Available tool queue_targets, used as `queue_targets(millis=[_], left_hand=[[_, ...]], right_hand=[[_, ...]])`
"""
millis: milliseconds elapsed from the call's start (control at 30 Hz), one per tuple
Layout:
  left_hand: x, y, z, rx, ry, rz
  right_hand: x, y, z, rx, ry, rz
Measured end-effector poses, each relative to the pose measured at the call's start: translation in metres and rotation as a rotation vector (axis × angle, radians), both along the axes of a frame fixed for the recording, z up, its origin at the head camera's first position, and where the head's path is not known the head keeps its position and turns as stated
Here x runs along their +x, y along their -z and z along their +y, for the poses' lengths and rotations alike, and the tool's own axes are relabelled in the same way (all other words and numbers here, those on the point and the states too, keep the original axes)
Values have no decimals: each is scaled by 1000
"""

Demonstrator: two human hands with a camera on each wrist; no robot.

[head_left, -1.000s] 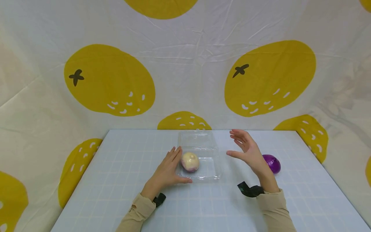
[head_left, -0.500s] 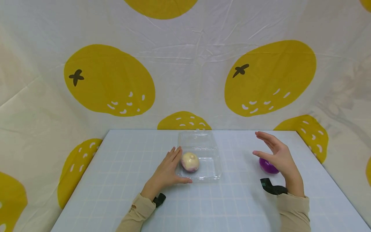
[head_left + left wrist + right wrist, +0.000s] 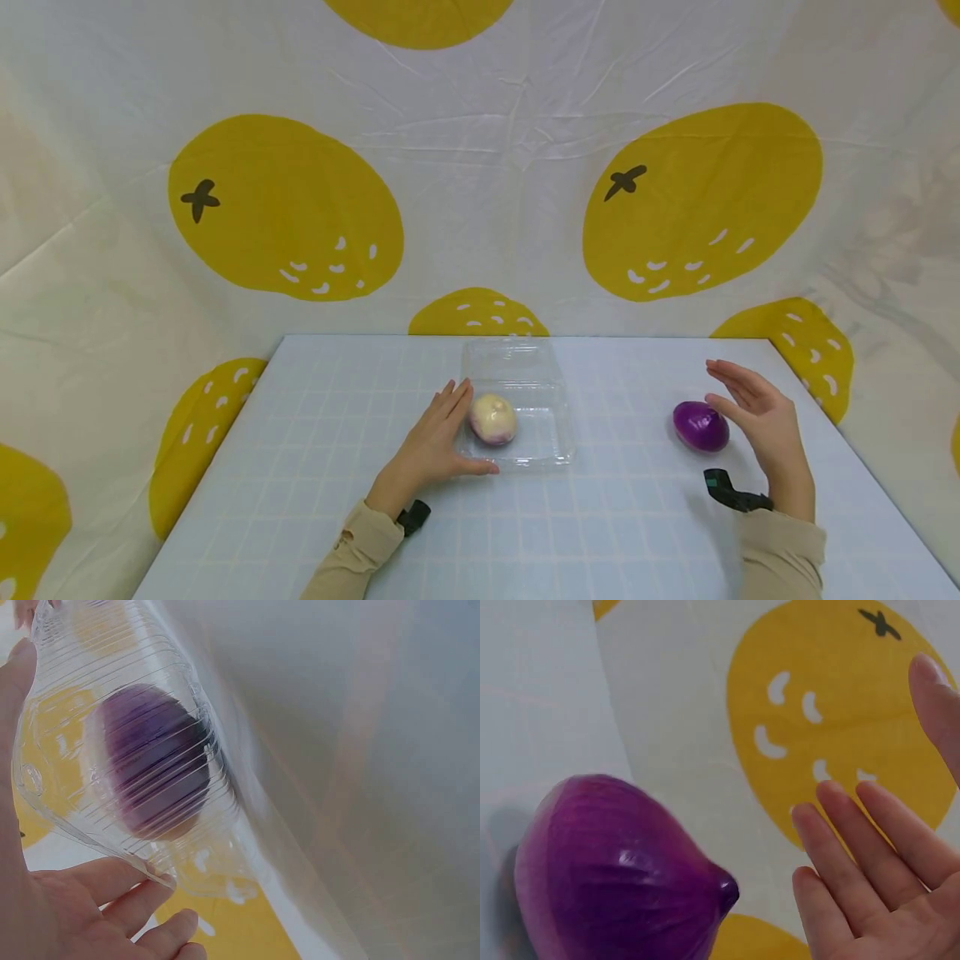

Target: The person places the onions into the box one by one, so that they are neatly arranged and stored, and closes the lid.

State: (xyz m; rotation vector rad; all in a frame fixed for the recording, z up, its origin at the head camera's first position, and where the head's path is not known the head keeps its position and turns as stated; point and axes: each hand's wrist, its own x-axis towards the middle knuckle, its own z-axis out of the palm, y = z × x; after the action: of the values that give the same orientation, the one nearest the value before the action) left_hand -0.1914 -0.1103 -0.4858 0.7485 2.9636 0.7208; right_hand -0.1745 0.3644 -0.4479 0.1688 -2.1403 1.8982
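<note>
A clear plastic clamshell box (image 3: 543,433) stands on the table with its lid (image 3: 510,360) laid back. Inside, at its left, rests a round cream-and-purple vegetable that looks like a turnip (image 3: 492,419); through the ribbed plastic in the left wrist view, the turnip (image 3: 154,761) shows its purple side. My left hand (image 3: 431,442) touches the box's left side with straight fingers, thumb along the front edge. A glossy purple onion (image 3: 701,427) lies to the box's right, its pointed tip plain in the right wrist view. Just right of the onion hovers my right hand (image 3: 765,425), holding nothing.
The table (image 3: 315,517) has a pale blue grid cover. Behind it and at both sides hangs a white cloth (image 3: 495,208) with large yellow fruit prints. A black strap (image 3: 735,492) is on each wrist.
My right hand has moved right, from beside the box, past the onion to its far side. The onion now shows fully. My left hand, box and turnip have kept their places.
</note>
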Motion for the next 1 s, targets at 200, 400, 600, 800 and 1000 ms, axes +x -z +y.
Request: queue_targets(millis=[200,400,600,800,1000], left_hand=[[-1,-1,0,-1,2,-2],[-1,0,0,5,1,0],[-1,1,1,4,15,4],[0,1,0,15,25,24],[0,1,0,9,26,39]], right_hand=[[1,17,8,-73,36,-17],[2,33,17,-7,40,-114],[7,47,27,14,2,-134],[7,52,31,60,-65,-159],[6,51,29,175,-90,-210]])
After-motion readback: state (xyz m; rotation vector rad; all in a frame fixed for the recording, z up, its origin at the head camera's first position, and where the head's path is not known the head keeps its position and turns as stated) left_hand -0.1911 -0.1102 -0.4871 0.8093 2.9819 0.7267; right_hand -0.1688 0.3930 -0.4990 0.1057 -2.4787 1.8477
